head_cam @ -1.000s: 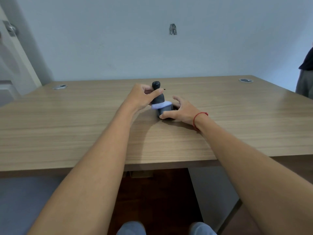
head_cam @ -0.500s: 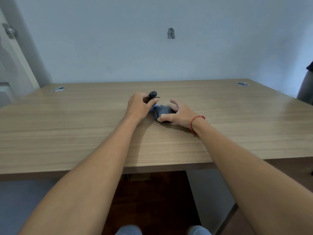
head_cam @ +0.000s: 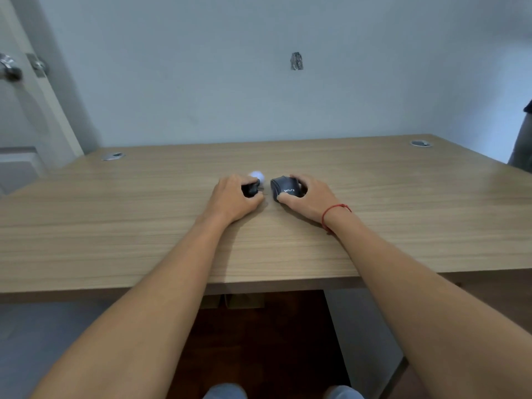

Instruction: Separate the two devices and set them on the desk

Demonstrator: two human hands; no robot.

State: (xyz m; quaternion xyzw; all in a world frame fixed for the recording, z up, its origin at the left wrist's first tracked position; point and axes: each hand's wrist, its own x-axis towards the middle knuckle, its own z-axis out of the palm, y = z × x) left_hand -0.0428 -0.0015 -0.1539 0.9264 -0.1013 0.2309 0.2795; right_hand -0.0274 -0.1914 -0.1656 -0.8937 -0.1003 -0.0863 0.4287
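Note:
My left hand [head_cam: 233,200] rests on the wooden table [head_cam: 144,226] and grips a small black part [head_cam: 251,190] with a pale bluish-white tip [head_cam: 256,175] poking out past the fingers. A short gap to the right, my right hand [head_cam: 309,198] curls round a dark grey case [head_cam: 285,189] with white lettering on its side; it lies on the table. A red string bracelet [head_cam: 334,213] circles my right wrist. The two pieces are apart.
Two round metal cable grommets sit in the table's far corners, left [head_cam: 113,156] and right [head_cam: 420,143]. A door with a metal handle [head_cam: 11,71] stands at left. Part of a person [head_cam: 522,145] shows at the right edge. My knees appear below the table edge.
The black part stood upright in the dark case a second ago. My left hand has since pulled it out and down to the left, so the two pieces now lie apart.

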